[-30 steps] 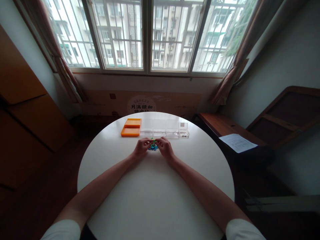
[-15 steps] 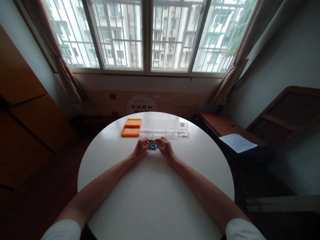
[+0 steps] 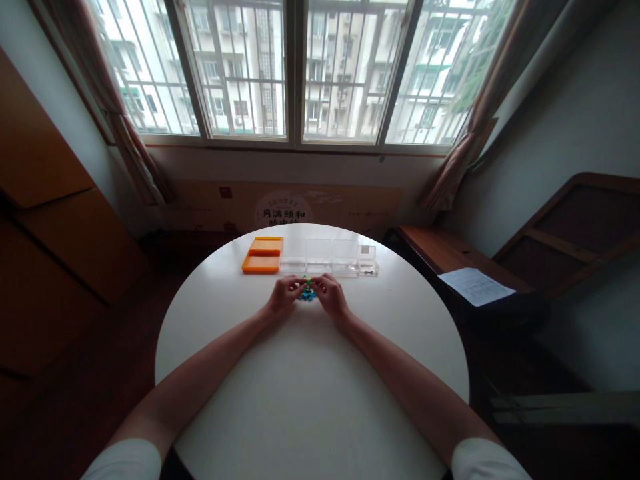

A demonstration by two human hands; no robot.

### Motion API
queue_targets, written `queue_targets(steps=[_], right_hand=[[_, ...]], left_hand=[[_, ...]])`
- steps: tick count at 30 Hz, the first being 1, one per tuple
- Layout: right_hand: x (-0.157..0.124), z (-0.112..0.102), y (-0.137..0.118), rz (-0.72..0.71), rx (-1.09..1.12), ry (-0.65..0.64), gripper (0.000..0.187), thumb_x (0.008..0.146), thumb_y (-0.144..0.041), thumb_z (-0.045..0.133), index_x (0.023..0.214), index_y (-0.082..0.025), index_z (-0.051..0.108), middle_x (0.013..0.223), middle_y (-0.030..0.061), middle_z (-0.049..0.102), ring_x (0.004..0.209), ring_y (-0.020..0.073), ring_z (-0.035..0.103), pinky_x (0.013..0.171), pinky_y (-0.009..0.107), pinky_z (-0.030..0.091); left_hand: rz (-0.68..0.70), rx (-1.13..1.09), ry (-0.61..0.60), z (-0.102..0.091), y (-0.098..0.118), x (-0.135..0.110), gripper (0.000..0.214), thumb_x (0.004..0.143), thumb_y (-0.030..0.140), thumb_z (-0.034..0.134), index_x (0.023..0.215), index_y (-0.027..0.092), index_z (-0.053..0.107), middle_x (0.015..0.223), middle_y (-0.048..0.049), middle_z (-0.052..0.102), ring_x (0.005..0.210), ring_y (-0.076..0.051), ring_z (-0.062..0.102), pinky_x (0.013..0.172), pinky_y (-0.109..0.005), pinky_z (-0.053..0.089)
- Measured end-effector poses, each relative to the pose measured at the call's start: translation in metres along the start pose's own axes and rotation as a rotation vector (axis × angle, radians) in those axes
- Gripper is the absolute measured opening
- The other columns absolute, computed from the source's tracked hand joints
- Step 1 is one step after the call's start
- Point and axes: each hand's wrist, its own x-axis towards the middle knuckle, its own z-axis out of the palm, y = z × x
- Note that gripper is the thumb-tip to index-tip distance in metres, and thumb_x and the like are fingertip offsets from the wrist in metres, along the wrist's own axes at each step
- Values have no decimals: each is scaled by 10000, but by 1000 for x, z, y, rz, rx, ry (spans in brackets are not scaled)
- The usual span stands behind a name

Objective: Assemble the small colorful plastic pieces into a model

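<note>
We look down at a round white worktop (image 3: 310, 380). At left, towards its far edge, an orange tray (image 3: 261, 263) stands open. Nearer to us, just short of it, the left hand (image 3: 284, 293) has its fingertips closed on the upper, green part of a small blue-and-green object (image 3: 307, 294). This object lies between our hands, midway between the worktop's left and right edges and nearer the far edge; we cannot tell whether its blue base touches the surface. The right hand (image 3: 331, 293) pinches the same green part from the other side. Over the last second almost nothing changes: both hands keep their place, and only the blue base shifts very slightly, so we judge this to be fine fingertip work. Behind, clear open boxes (image 3: 319, 249) run rightward from the tray to a small clear box (image 3: 368, 269).
</note>
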Motion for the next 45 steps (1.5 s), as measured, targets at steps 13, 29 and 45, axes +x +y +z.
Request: queue_targets(steps=[13, 29, 45], right_hand=[[0, 0, -2, -13, 4, -16, 192, 820, -287, 515, 930, -204, 650, 775, 40, 578, 696, 145, 540, 665, 258, 431], [0, -1, -5, -9, 7, -16, 164, 808, -301, 528, 845, -188, 641, 758, 35, 577, 672, 139, 539, 655, 258, 433], [0, -2, -4, -13, -10, -25, 174, 811, -318, 525, 835, -191, 641, 752, 34, 574, 683, 143, 540, 656, 259, 429]], left_hand=[[-9, -3, -5, 0, -2, -1, 270, 767, 346, 573, 904, 140, 683, 783, -65, 627, 605, -117, 597, 494, -192, 474], [3, 3, -5, -1, 2, -1, 264, 773, 344, 566, 906, 148, 682, 770, -57, 626, 603, -114, 589, 512, -200, 471], [-7, 16, 30, -2, 5, 0, 278, 758, 363, 579, 886, 141, 686, 763, -59, 622, 595, -113, 580, 495, -194, 448]])
